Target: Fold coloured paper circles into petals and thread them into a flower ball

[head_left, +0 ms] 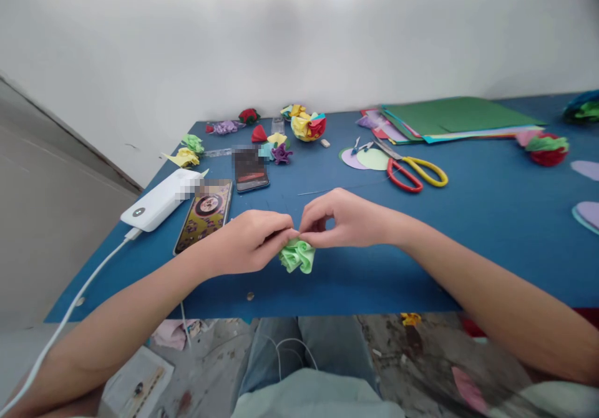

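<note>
A ruffled light green paper flower (pixel 298 257) hangs below my fingertips, above the front part of the blue table (pixel 374 268). My left hand (pixel 257 238) pinches its upper edge from the left. From the right, my right hand (pixel 334 219) has thumb and forefinger pressed together at the same spot, touching the flower's top. The exact point of the pinch is partly hidden by the fingers. Behind my right hand, a thin thread or needle (pixel 322 191) lies on the table toward the scissors (pixel 407 168), which have one red and one yellow handle.
A patterned phone (pixel 206 215), a dark phone (pixel 251 170) and a white power bank (pixel 159 201) with a cable lie left. Several crumpled paper flowers (pixel 307 127) stand at the back. Coloured paper sheets (pixel 461 117) are stacked back right, with pale paper ovals (pixel 373 159) near the scissors.
</note>
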The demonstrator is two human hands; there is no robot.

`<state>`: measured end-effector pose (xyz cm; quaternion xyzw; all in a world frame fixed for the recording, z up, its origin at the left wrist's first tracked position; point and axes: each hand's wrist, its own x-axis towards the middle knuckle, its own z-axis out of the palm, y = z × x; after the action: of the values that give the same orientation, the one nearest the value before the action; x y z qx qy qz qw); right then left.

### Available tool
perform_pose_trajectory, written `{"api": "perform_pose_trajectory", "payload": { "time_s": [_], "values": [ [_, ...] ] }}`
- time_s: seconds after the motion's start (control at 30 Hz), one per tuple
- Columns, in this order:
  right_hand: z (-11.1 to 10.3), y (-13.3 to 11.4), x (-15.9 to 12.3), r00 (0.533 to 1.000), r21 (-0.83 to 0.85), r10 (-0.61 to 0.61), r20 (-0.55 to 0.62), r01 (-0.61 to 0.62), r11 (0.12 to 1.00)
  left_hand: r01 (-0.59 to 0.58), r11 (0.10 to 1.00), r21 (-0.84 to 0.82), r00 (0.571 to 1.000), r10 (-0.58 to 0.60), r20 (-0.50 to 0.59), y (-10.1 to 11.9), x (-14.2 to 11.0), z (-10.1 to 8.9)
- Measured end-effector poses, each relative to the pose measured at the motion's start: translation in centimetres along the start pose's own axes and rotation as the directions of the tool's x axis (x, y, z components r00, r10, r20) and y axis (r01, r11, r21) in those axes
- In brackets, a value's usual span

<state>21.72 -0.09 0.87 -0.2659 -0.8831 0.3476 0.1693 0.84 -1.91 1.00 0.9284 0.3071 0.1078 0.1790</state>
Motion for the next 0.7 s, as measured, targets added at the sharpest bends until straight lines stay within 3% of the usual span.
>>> {"api": "perform_pose_trajectory", "payload": {
  "time_s": [0.17, 0.3, 0.53, 0.7],
  "values": [
    [0.45, 0.31, 0.27, 0.995, -0.152, -0.054, -0.086, 0.04, 0.988, 0.113, 0.99, -0.083, 0.991, -0.119, -0.067, -0.39, 0.07, -0.25],
    [0.61, 0.46, 0.32, 0.989, -0.222, -0.105, -0.101, 0.08, 0.972, 0.108, 0.992, -0.069, 0.99, -0.114, -0.083, -0.53, 0.2, 0.0],
    [0.73, 0.58, 0.25, 0.984, -0.204, -0.149, -0.093, 0.128, 0.971, 0.087, 0.993, -0.074, 0.986, -0.096, -0.133, -0.72, 0.3, -0.03],
    [0.62, 0.53, 0.37, 0.986, -0.171, -0.134, -0.102, 0.115, 0.979, 0.116, 0.985, -0.127, 0.988, -0.128, -0.091, -0.52, 0.23, -0.25]
  ]
}}
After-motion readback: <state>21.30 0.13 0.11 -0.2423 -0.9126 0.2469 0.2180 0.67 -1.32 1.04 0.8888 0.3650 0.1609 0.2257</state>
